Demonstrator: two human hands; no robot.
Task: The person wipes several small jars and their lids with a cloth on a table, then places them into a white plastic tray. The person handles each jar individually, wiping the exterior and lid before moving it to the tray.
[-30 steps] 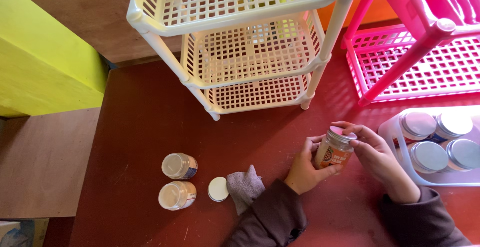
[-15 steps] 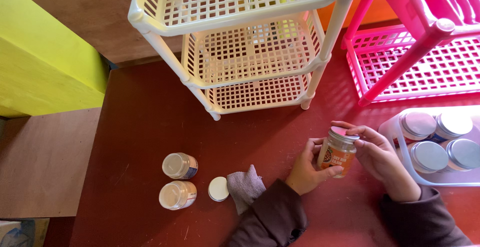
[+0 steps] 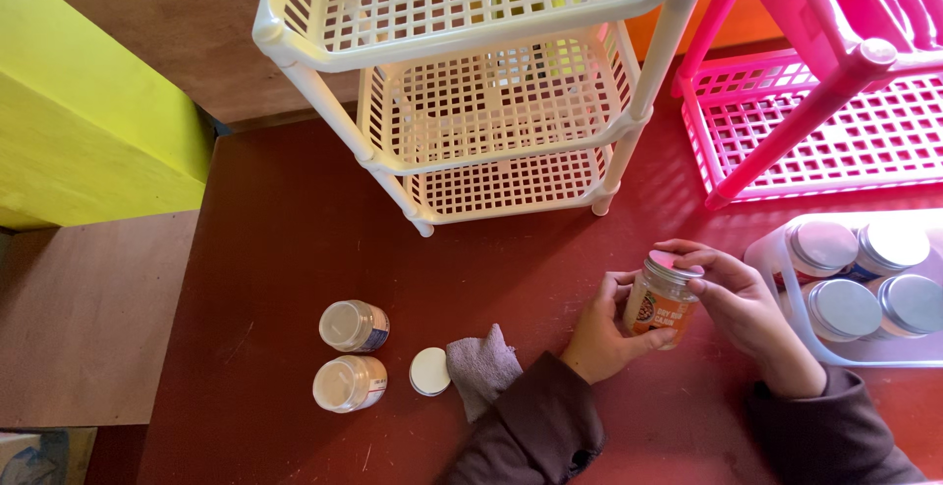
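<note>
A small jar [image 3: 659,306] with an orange label and a silver lid is held upright over the dark red table [image 3: 295,240]. My left hand [image 3: 599,333] wraps the jar's body from the left. My right hand [image 3: 745,308] has its fingertips on the lid's rim from the right. Left of my left sleeve lies a crumpled grey cloth [image 3: 480,367], with a loose white lid [image 3: 428,371] touching its left edge. Two open jars [image 3: 352,354] stand side by side further left.
A cream three-tier plastic rack [image 3: 491,82] stands at the back middle and a pink rack [image 3: 815,102] at the back right. A clear tray [image 3: 786,308] at the right holds several silver-lidded jars. A yellow block [image 3: 88,122] sits at the left.
The jar has tilted and shifted slightly right between my hands, and my right fingers have moved around the lid. Everything else stays where it was.
</note>
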